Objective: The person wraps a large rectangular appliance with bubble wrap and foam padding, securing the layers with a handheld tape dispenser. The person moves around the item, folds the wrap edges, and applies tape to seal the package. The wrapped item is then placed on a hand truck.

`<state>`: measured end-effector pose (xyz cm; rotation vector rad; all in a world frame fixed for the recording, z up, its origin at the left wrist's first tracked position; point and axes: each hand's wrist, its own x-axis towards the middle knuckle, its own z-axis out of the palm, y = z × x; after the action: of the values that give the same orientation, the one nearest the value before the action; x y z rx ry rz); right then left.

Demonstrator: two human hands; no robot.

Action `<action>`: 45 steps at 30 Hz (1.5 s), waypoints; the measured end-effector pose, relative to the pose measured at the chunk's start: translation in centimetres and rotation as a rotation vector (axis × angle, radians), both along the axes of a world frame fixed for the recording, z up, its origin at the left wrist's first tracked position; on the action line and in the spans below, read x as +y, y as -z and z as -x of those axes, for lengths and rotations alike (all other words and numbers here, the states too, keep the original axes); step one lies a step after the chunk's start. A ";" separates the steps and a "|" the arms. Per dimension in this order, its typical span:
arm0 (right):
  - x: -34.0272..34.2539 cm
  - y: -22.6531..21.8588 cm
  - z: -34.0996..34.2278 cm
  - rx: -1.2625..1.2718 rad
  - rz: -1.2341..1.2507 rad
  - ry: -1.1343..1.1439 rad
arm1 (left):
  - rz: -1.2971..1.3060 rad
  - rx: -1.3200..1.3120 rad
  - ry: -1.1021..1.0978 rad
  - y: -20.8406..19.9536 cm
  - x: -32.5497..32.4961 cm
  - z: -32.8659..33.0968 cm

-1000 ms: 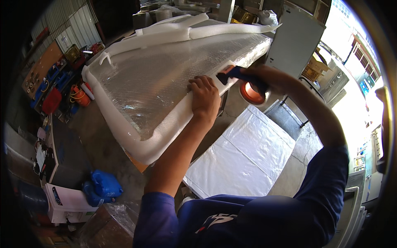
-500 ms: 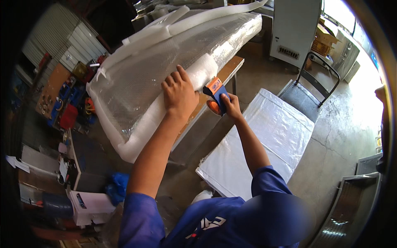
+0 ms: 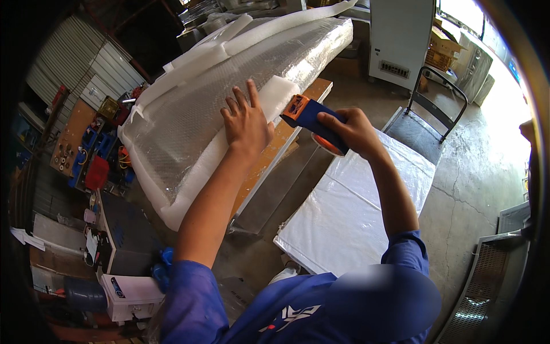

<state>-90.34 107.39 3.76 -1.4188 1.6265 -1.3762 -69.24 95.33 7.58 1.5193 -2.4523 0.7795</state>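
My left hand (image 3: 246, 121) rests with its fingers spread on a white foam strip (image 3: 279, 93), which runs along the near edge of a large flat item in bubble wrap (image 3: 200, 117). In my right hand (image 3: 358, 135) is a blue and orange tape dispenser (image 3: 314, 116), its orange head close to the foam strip's right end. Whether the head touches the foam I cannot tell. Part of the orange tape roll shows below the dispenser's body. The wrapped item lies on a wooden-topped bench (image 3: 269, 155).
A flat item in white plastic (image 3: 349, 200) lies to the right of the bench. Behind it stands a platform trolley (image 3: 421, 135) with a black handle. A grey cabinet (image 3: 399, 43) is at the back. Tools and a red bin (image 3: 96, 174) are at the left.
My right hand has moved right and turned the dispenser to a flatter angle, its head staying by the foam's end. The fingers of my left hand have spread wider.
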 end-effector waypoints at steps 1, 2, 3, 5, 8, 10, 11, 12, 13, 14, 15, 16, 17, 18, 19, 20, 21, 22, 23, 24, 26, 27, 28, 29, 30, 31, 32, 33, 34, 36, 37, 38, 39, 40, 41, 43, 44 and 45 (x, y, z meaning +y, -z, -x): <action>0.0 0.7 -0.3 0.004 0.009 0.003 | 0.003 -0.034 0.036 -0.2 0.0 -0.2; 0.0 1.6 -0.5 -0.052 0.012 0.005 | 0.007 -0.071 0.073 -0.4 0.1 -0.4; 0.0 2.8 -0.7 -0.107 0.015 0.007 | 0.010 -0.107 0.111 -0.6 0.0 -0.5; -0.3 4.8 -1.7 -0.268 0.070 -0.005 | -0.035 -0.203 0.133 -1.3 -0.5 -0.4; -0.2 6.2 -2.7 -0.295 0.068 0.011 | -0.030 -0.270 0.245 -1.4 -1.8 -0.5; -0.6 7.3 -3.5 -0.282 0.067 0.009 | -0.064 -0.312 0.280 -1.3 -2.3 -1.1; -1.0 8.5 -3.5 -0.312 0.118 0.006 | -0.108 -0.339 0.284 -1.7 -2.3 -0.5; -1.9 10.7 -3.6 -0.342 0.168 0.002 | -0.152 -0.367 0.286 -2.0 -2.2 0.0; -3.1 12.6 -3.9 -0.371 0.223 -0.014 | -0.165 -0.394 0.260 -2.3 -2.3 0.3; -4.3 13.8 -4.2 -0.383 0.223 -0.046 | -0.180 -0.422 0.236 -2.4 -2.3 0.6; -5.4 15.1 -4.4 -0.392 0.229 -0.065 | -0.200 -0.450 0.213 -2.3 -2.2 0.8; -6.8 16.1 -4.7 -0.403 0.237 -0.087 | -0.238 -0.417 0.239 -2.5 -2.1 0.7; -8.0 17.2 -5.1 -0.412 0.248 -0.103 | -0.274 -0.383 0.271 -2.8 -2.2 0.6; -9.3 18.3 -6.2 -0.444 0.281 -0.124 | -0.307 -0.348 0.300 -3.1 -2.3 0.5; -10.4 19.4 -7.1 -0.478 0.315 -0.145 | -0.297 -0.329 0.307 -3.0 -2.4 0.4; -10.9 20.3 -8.1 -0.510 0.310 -0.177 | -0.291 -0.317 0.297 -2.6 -2.4 -0.4; -11.8 22.9 -7.4 -0.439 0.282 -0.140 | -0.270 -0.304 0.322 -2.6 -2.6 0.1; -12.1 24.2 -7.8 -0.421 0.204 -0.124 | -0.256 -0.312 0.333 -2.5 -3.1 0.1; -11.6 25.7 -8.9 -0.402 0.115 -0.114 | -0.253 -0.316 0.339 -2.2 -3.3 -0.3; -11.8 26.9 -9.6 -0.437 0.071 -0.122 | -0.249 -0.320 0.345 -2.1 -3.4 -0.7; -12.8 29.1 -9.6 -0.349 0.053 -0.065 | -0.166 -0.338 0.379 -2.1 -2.9 0.2; -13.2 29.2 -10.0 -0.317 0.050 -0.046 | -0.132 -0.345 0.385 -1.9 -2.6 0.2; -13.5 29.0 -10.0 -0.291 -0.007 -0.051 | -0.002 -0.500 0.370 -1.0 -2.0 0.4; -14.0 28.6 -9.4 -0.264 -0.065 -0.050 | 0.130 -0.652 0.362 0.2 -1.1 1.1; -13.9 27.7 -9.4 -0.256 -0.049 -0.052 | 0.262 -0.797 0.350 1.8 -0.5 1.5; -14.4 27.1 -9.0 -0.215 0.009 -0.003 | 0.279 -0.972 0.399 3.5 0.5 2.0; -14.7 25.4 -9.1 -0.126 0.032 -0.015 | 0.261 -1.188 0.306 6.8 -0.6 1.6; -14.9 23.5 -9.1 -0.083 -0.005 -0.008 | 0.239 -1.402 0.215 9.4 -1.2 1.1; -15.1 21.7 -8.3 -0.069 -0.032 0.027 | 0.272 -1.622 0.206 8.4 -0.5 1.7; -16.0 18.0 -7.5 0.073 -0.041 0.093 | 0.483 -1.868 0.088 8.0 -1.4 1.4; -16.7 16.6 -6.8 0.181 -0.016 0.069 | 0.634 -1.887 -0.005 9.2 -2.9 0.9; -15.3 14.0 -7.7 0.376 -0.155 0.029 | 0.579 -1.917 -0.014 10.0 -3.3 -0.2; -14.6 12.1 -7.9 0.419 -0.204 0.024 | 0.543 -1.942 -0.027 10.1 -3.2 -0.7; -14.0 10.5 -8.3 0.467 -0.265 0.006 | 0.499 -1.907 0.058 10.7 -4.3 -1.1; -13.4 9.6 -9.2 0.554 -0.274 0.016 | 0.452 -1.880 0.134 12.0 -6.0 -1.9; -12.2 10.5 -9.5 0.566 -0.251 0.038 | 0.461 -1.849 0.133 13.1 -6.6 -1.0; -10.9 12.2 -9.3 0.509 -0.282 0.004 | 0.447 -1.855 0.080 12.4 -5.2 -0.8; -9.3 14.0 -8.9 0.449 -0.311 -0.032 | 0.432 -1.862 0.025 12.1 -4.1 -0.5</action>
<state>-81.43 98.11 -10.26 -1.6254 1.9815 -0.7705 -68.73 91.26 -4.52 0.3078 -2.4034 3.4466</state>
